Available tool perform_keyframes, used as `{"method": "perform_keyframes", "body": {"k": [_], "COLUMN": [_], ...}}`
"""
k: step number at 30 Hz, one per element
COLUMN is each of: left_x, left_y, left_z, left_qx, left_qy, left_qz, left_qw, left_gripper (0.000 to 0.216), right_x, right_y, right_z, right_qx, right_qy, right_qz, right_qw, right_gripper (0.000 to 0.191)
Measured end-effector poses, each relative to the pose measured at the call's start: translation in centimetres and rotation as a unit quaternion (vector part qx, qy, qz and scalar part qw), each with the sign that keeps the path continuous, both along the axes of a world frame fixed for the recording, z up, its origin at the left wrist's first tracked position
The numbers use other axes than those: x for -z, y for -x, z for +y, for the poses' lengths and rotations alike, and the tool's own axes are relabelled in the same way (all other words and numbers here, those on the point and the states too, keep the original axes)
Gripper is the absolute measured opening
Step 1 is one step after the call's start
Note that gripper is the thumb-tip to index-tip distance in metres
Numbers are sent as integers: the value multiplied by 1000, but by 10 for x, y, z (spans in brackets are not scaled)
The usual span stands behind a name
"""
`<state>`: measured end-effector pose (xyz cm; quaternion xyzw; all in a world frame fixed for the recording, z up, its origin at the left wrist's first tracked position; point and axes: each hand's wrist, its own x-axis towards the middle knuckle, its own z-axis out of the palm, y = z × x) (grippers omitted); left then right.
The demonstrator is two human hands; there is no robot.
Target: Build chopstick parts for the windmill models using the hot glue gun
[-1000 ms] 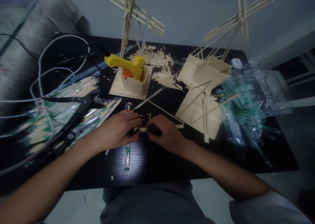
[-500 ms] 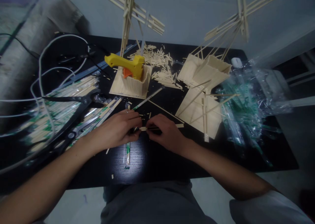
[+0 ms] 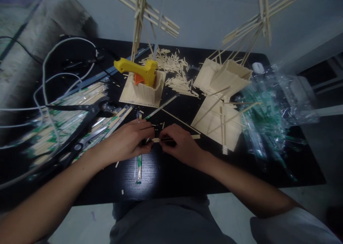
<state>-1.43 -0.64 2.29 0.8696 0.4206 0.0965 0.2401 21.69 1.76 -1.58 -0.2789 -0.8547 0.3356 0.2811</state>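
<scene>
My left hand [image 3: 136, 138] and my right hand [image 3: 180, 141] face each other low over the black table, fingertips a short gap apart. Both are pinched on thin pale wooden chopsticks [image 3: 196, 137], whose ends stick out to the right past my right hand. A bit of the wood shows between the two hands; my fingers cover the rest. Under my left hand lies a wrapped pair of chopsticks [image 3: 139, 165] in clear plastic with green print. A loose stick [image 3: 181, 121] lies slantwise just beyond my right hand.
A yellow glue gun [image 3: 138, 69] rests in a stick-built box [image 3: 146, 94]. Black scissors [image 3: 78, 147] and wrapped chopsticks [image 3: 66, 119] lie left, near a white cable [image 3: 45, 76]. Cut stick pieces [image 3: 171, 63] are heaped behind. Right are stick panels [image 3: 214, 115] and plastic wrappers [image 3: 265, 111].
</scene>
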Motion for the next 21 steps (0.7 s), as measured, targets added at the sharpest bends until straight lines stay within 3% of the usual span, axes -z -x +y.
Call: {"method": "perform_keyframes", "body": {"k": [21], "left_x": [0], "left_y": [0], "left_z": [0], "left_qx": [-7], "left_qy": [4], "left_qz": [-5], "left_qw": [1000], "left_gripper": [11], "right_x": [0], "right_y": [1], "right_z": [0], "right_qx": [0], "right_qy": [5], "right_qz": [-2], "right_qw": [1000], "right_gripper": [15]}}
